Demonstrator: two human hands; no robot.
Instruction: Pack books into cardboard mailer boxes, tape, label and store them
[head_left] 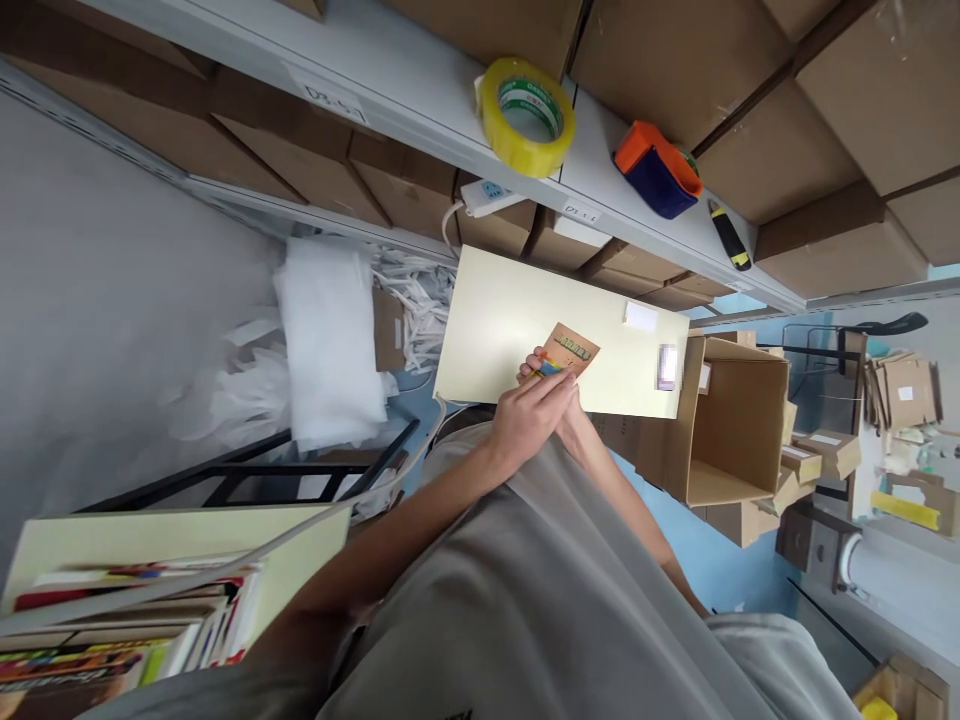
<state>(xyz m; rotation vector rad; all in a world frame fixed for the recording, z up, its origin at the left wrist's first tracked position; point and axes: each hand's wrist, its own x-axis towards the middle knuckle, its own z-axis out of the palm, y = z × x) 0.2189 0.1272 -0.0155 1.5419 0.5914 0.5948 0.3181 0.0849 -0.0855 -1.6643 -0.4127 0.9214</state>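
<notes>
A small flat brown printed packet (pixel 573 348), with green lettering and a blue, yellow and red picture, is held over the pale table (pixel 495 320). Whether it is a booklet or a thin box I cannot tell. My left hand (pixel 534 418) lies across its lower part, fingers together and pressed on it. From below, my right hand (pixel 573 418) supports the packet, mostly hidden behind it and my left hand. Curled fingertips show at the packet's left edge.
Above the table, a shelf carries a yellow tape roll (pixel 527 117), an orange and blue tape dispenser (pixel 658 170) and a utility knife (pixel 729 236). An open carton (pixel 739 420) stands right. White foam sheeting (pixel 330 340) is left; books (pixel 187 620) lie lower left.
</notes>
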